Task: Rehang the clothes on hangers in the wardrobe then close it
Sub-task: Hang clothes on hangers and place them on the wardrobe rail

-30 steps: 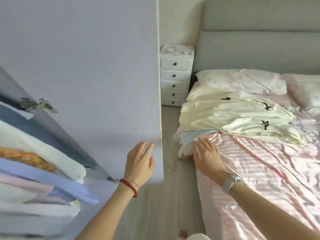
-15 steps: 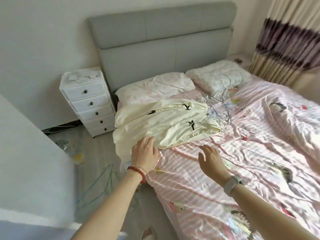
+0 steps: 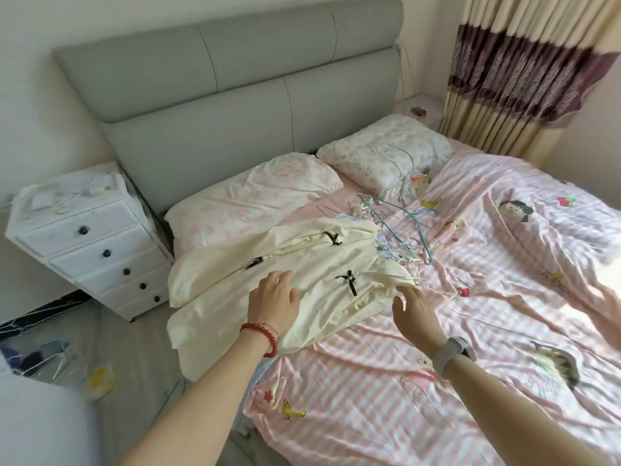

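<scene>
Bedroom, pink striped bed (image 3: 437, 381): cream garment with black bows (image 3: 285, 274) lies unhung near edge, tangle of wire hangers (image 3: 400, 230) just beyond. Wardrobe out of view; judged early, hanging and closing remain. Left hand (image 3: 274, 302) flat on garment, fingers loose. Right hand (image 3: 415, 309) released, hovering at hem, gripping nothing.

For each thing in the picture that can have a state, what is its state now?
cream garment: lying crumpled on the bed, not on a hanger
hangers: loose, tangled heap on the bed
white drawer unit: all drawers shut
left hand: open, flat on the garment
right hand: open, holds nothing
curtain: drawn
</scene>
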Demonstrator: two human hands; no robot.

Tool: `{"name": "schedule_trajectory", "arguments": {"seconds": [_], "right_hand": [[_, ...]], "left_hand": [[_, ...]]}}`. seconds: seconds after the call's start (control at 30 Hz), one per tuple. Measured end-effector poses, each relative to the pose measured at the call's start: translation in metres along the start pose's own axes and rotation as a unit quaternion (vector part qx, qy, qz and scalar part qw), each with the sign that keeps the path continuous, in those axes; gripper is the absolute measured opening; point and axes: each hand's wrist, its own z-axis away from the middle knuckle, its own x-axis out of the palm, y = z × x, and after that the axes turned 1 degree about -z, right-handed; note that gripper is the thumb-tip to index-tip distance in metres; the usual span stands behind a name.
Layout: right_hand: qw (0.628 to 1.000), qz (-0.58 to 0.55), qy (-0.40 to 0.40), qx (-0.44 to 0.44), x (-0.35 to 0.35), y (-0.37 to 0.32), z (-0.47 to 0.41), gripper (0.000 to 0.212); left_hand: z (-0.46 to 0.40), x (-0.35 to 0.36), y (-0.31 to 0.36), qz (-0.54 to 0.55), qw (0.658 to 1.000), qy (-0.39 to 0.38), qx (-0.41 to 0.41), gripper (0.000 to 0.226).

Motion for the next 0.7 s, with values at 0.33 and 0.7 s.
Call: {"name": "schedule_trajectory", "arguments": {"seconds": [0.33,0.7], "right_hand": [[0.990,-0.016,-0.055,0.131,0.044,0.091,-0.139,0.040],[0.923,-0.186,-0.076,0.328,0.081,0.129,-0.241,0.031]], "left_hand": [[-0.098,0.137,0.004,-0.011,0.975,-0.217,-0.053,0.051],[-0.107,0.219,-0.011,-0.027,0.911,-0.397,-0.104,0.063]]}}
